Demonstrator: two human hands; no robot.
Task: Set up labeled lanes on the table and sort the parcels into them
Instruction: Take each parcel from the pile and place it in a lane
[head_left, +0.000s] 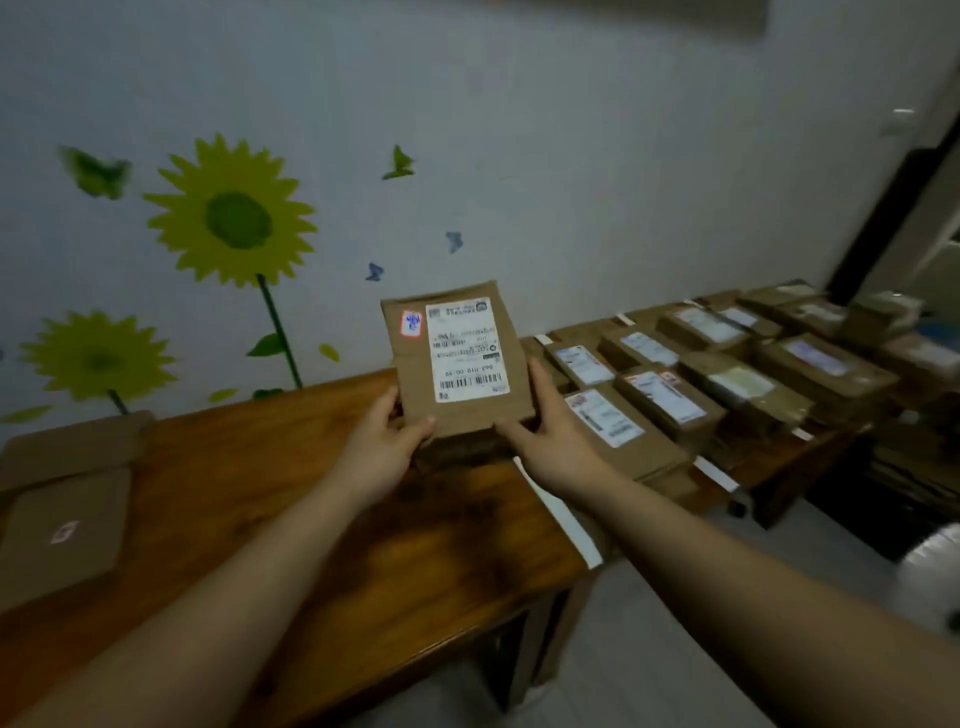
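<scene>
Gripping the parcel (457, 358) by lower corners, left hand (382, 441) and right hand (550, 441) hover near the table (311, 493) edge.

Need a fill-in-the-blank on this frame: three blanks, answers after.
1. The left hand and right hand both grip one brown ____.
2. The parcel's white label faces the ____.
3. The rows of parcels on the table lie to its ____.
Answers: parcel; camera; right.

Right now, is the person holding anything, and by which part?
Yes, a brown parcel. The left hand grips its lower left corner, the right hand its lower right corner.
</scene>
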